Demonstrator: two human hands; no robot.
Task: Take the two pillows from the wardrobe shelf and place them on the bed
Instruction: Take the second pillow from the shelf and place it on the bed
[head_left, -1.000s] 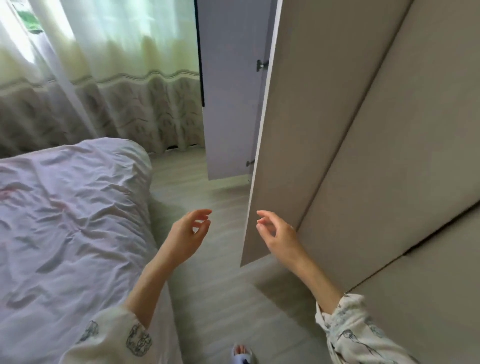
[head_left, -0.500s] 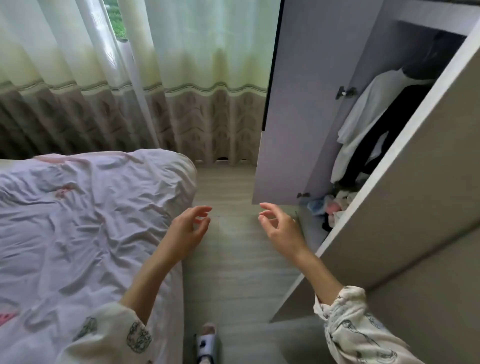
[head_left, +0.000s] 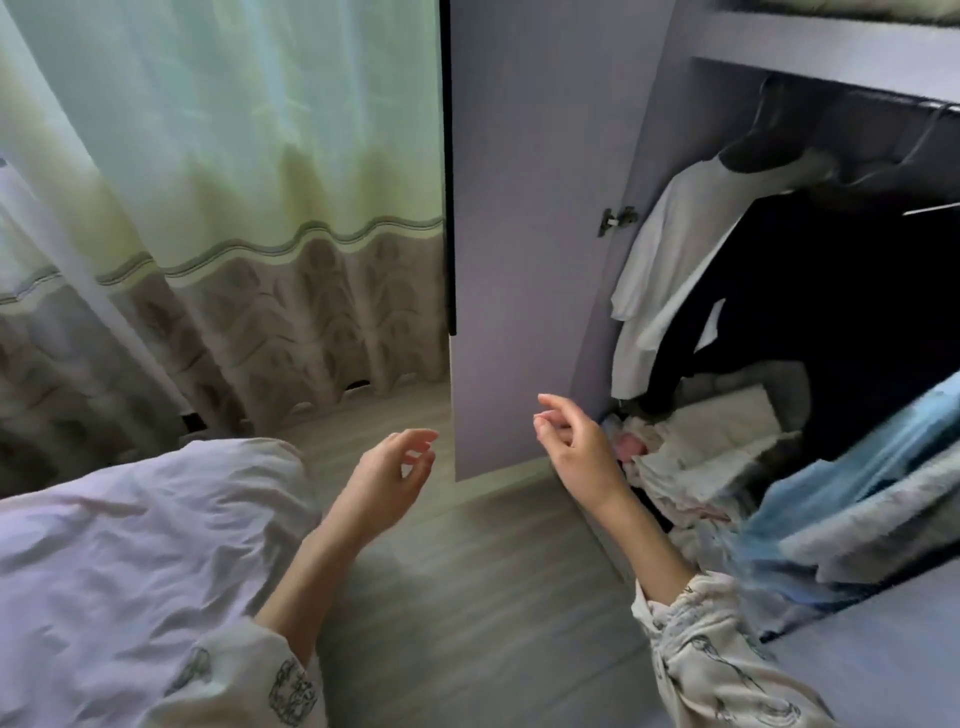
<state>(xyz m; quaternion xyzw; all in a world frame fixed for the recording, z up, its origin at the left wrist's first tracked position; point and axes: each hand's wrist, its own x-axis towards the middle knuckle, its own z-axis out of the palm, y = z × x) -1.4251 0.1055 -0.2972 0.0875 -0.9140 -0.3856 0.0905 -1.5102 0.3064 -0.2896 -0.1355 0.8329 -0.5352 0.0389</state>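
The wardrobe (head_left: 810, 49) stands open on the right, its far door (head_left: 524, 234) swung out toward the curtain. Inside, a white garment and dark clothes hang on a rail. Folded pale textiles (head_left: 711, 441) lie piled at the bottom. A strip of grey fabric (head_left: 841, 6) shows on the top shelf at the frame's upper edge; I cannot tell if it is a pillow. The bed (head_left: 130, 545) with its wrinkled white cover lies at the lower left. My left hand (head_left: 389, 480) hovers open over the floor. My right hand (head_left: 576, 449) is open in front of the wardrobe's bottom, holding nothing.
Blue and grey fabric (head_left: 852, 514) hangs at the right, next to the near door (head_left: 883, 654). A long curtain (head_left: 234, 208) covers the window behind the bed. A strip of wood floor (head_left: 467, 597) runs between bed and wardrobe.
The view has swung right and up, from the near door's face to the open wardrobe interior. Both hands stay raised and open, the right one now closer to the wardrobe.
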